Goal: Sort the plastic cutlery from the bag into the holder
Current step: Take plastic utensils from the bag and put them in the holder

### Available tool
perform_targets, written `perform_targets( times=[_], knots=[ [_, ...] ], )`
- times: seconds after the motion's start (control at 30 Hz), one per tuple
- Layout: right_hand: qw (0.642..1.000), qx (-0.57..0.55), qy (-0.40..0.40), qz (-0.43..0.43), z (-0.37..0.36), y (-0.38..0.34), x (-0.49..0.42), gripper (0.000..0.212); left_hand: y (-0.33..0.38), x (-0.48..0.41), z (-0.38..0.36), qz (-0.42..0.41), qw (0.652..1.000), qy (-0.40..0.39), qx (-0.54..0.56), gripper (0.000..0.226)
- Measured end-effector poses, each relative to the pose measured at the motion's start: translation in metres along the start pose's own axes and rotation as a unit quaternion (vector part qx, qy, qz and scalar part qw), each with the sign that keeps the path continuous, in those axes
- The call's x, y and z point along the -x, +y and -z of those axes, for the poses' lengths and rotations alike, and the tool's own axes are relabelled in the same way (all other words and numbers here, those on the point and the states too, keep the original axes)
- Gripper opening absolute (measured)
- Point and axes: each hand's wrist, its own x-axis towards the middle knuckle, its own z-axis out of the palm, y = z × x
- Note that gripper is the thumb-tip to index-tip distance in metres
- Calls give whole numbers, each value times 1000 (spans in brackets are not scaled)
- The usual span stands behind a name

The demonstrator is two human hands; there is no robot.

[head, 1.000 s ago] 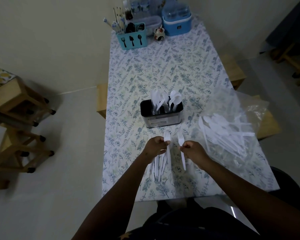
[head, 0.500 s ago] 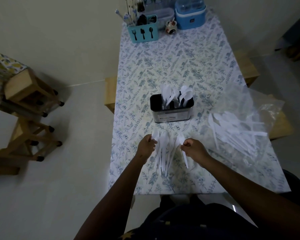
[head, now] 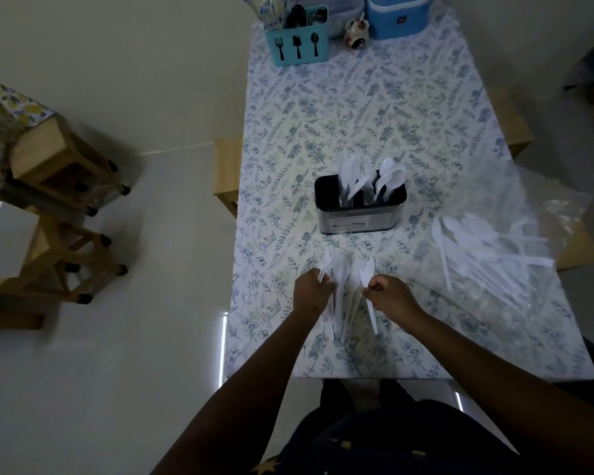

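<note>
A black holder (head: 359,214) stands mid-table with several white plastic forks and spoons upright in it. To its right lies a clear plastic bag (head: 515,234) with several white pieces of cutlery (head: 474,258) spread on it. Just in front of the holder, a small pile of white cutlery (head: 345,296) lies between my hands. My left hand (head: 311,291) is closed on a white piece from that pile. My right hand (head: 390,296) grips a white plastic fork (head: 367,274), tines pointing away from me.
A floral tablecloth (head: 357,108) covers the table. At the far end stand a teal cutlery caddy (head: 297,42), a small mug (head: 356,32) and a blue container (head: 396,15). Wooden stools (head: 59,159) stand on the floor to the left, a bench edge (head: 227,173) beside the table.
My left hand has lowered its bundle of forks onto the table and now pinches one piece. My right hand keeps its fork. The view has tilted nearer to the table.
</note>
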Motion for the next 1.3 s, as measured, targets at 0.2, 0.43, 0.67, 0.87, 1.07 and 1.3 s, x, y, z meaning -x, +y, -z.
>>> perform_targets(
  times=[0.2, 0.43, 0.67, 0.87, 1.07, 1.3],
  knots=[
    [1000, 7, 1, -2, 2, 2, 2, 23, 2, 1, -7, 8, 999, 28, 25, 17],
    [1000, -19, 15, -19, 4, 4, 1, 21, 9, -3, -6, 9, 1000, -5, 15, 28],
    [999, -28, 18, -16, 2, 4, 1, 22, 8, -6, -13, 21, 998, -53, -17, 25],
    [998, -54, 17, -27, 5, 5, 1, 13, 1, -9, -6, 42, 997, -53, -42, 31],
    [993, -93, 49, -49, 11, 3, 1, 18, 9, -4, 16, 18, 990, -122, 64, 24],
    [986, -151, 42, -56, 19, -7, -3, 25, 16, 13, 16, 37, 964, -201, 173, 30]
  ],
)
